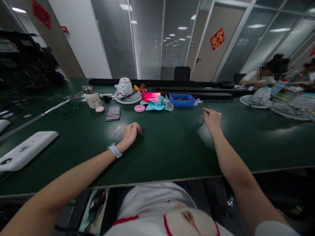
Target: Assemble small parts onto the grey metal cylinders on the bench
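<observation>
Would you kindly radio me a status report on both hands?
Left hand: loosely curled over green table. Right hand: at small item, too blurred to name. Blue bin: farther back, apart from both hands.

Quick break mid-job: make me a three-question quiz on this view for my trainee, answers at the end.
1. Short answer: which hand has a watch on its wrist?
2. True or false: in this view, the blue tray lies to the right of the pink disc.
3. Multiple choice: which of these is closest to the near edge of the green table?
A) the bottle
B) the white device
C) the pink disc

Key:
1. The left hand.
2. True.
3. B.
</observation>
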The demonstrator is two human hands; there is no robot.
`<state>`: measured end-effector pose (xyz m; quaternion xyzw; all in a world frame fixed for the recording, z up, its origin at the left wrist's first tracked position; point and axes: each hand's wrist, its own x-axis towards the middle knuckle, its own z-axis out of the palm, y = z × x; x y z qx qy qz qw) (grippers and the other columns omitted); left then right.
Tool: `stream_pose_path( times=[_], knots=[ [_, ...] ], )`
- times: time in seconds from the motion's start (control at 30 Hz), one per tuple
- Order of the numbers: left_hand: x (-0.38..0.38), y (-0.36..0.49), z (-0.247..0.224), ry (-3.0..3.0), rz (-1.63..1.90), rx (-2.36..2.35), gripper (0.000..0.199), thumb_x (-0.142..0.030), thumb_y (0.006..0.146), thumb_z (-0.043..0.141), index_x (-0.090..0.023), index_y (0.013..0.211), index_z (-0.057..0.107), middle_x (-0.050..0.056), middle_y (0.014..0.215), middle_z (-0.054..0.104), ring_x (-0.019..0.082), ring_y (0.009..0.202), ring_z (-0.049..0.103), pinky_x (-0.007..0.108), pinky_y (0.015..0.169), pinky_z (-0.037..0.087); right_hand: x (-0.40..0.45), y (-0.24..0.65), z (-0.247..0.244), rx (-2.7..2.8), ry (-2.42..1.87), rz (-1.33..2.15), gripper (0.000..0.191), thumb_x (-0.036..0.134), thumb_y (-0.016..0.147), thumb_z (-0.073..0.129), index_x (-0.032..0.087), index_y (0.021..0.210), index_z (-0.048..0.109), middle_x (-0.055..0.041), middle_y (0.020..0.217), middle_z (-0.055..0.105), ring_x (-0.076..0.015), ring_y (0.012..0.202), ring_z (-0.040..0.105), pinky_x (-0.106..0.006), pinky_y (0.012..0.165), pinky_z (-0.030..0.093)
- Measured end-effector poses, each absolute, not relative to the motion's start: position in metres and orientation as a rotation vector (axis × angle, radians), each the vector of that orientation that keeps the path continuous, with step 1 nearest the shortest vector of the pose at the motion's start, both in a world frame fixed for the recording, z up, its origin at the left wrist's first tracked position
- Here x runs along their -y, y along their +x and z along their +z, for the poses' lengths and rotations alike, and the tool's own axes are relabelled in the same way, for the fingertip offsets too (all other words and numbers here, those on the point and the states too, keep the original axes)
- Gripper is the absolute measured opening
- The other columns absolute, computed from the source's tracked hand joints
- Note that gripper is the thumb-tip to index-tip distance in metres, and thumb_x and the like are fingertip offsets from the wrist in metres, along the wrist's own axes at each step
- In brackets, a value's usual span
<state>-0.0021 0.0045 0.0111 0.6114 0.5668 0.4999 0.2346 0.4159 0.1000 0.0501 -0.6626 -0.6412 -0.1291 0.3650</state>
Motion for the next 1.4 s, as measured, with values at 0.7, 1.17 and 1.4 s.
stream_pose_path(
  times=[0.7,1.17,1.4],
  knots=[
    [-0.006,-0.003,0.01,1.696,1.344,-1.555,0.024,-0.028,0.074,0.038,-0.021,0.057,0.052,0.002,0.062,0.059,0.018,0.067,0.056,0.028,0.066,0.041,-0.1,0.425,0.04,1.552,-1.98,-0.12,0.055,0.04,0.078,0.074,0.019,0.128,0.066,-0.0134,0.111,0.072,-0.03,0.104,0.066,-0.043,0.093,0.051],
    [0.021,0.021,0.026,2.018,1.138,-1.29,0.037,-0.047,0.09,0.057,-0.026,0.118,0.069,0.005,0.108,0.071,0.021,0.096,0.062,0.032,0.081,0.047,-0.021,0.26,0.045,1.988,-0.982,0.625,0.076,0.037,0.07,0.081,0.023,0.14,0.054,-0.0047,0.095,0.075,-0.0178,0.078,0.07,-0.032,0.076,0.056],
    [0.024,0.031,0.024,2.169,1.164,-1.18,0.029,-0.047,0.088,0.062,-0.024,0.1,0.077,0.007,0.106,0.072,0.024,0.106,0.06,0.037,0.094,0.045,0.014,0.228,0.033,2.116,-0.786,0.698,0.066,0.036,0.073,0.079,0.029,0.136,0.057,-0.0043,0.122,0.069,-0.0205,0.098,0.07,-0.034,0.087,0.055]
  ],
)
